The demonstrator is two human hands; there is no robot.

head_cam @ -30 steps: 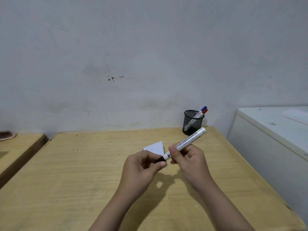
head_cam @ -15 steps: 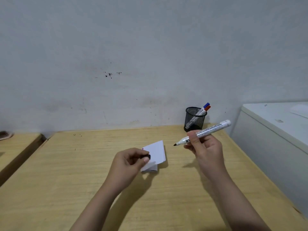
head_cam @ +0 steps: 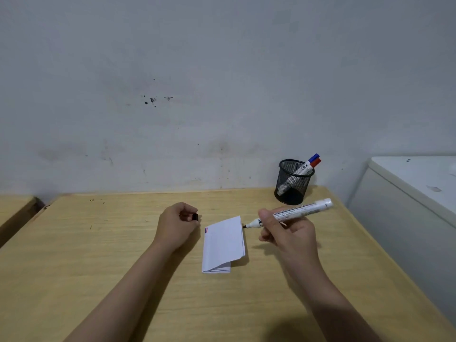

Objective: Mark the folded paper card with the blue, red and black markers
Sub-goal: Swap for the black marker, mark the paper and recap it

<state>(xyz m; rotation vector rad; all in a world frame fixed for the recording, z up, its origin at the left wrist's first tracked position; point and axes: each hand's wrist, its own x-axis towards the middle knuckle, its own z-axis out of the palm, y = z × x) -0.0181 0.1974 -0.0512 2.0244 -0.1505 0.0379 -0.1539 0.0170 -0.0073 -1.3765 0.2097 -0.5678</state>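
Nearest the camera, two forearms reach forward over the wooden surface. Between them lies the folded paper card, flat on the surface, its short folded flap toward the viewer. Small blue and red marks already show at the card's upper left corner, so those two colours look done; no black mark is visible, and that appears to be what remains.

The left hand rests just left of the card, apart from it, fingers curled around a small black cap pinched at the fingertips. The right hand hovers to the right of the card, grasping the black marker in a writing grip. The marker is uncapped, its barrel slanting up and away to the right, and its tip sits just beside the card's far right corner; I cannot tell whether it touches the paper.

Farther back, near the wall, a black mesh pen cup holds the blue marker and red marker, both capped and leaning right.
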